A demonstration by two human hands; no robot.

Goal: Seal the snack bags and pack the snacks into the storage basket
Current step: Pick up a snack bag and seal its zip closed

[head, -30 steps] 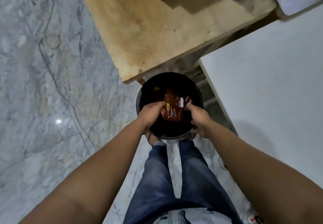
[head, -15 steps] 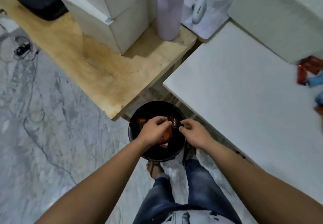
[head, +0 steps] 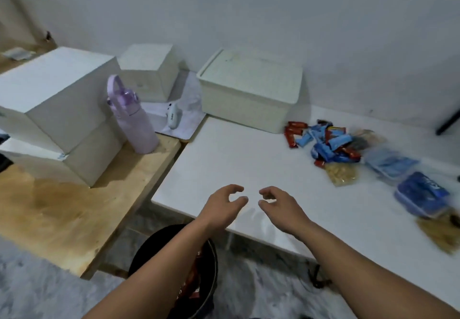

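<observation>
My left hand (head: 221, 206) and my right hand (head: 281, 206) hover side by side over the near edge of the white table (head: 236, 159), fingers curled apart, nothing in them. A black round bin (head: 146, 254) stands on the floor below my left forearm, with red wrappers (head: 193, 276) inside. On the table's right lies a pile of red and blue snack bars (head: 323, 142), a clear bag of nuts (head: 343, 173), a blue snack pack (head: 420, 191) and a clear bag of blue wrappers (head: 390, 163). A cream lidded storage basket (head: 249, 89) sits at the back.
A wooden bench (head: 62, 214) on the left carries white boxes (head: 57, 112), a lilac water bottle (head: 132, 117) and a small white handheld device (head: 173, 117) on paper. A brown snack bag (head: 440, 231) lies at the table's right edge. Marble floor is below.
Both hands let go of the red wrapper in the black bin and rose above the table edge. The view tilted up from the floor, bringing the snack pile and basket into sight.
</observation>
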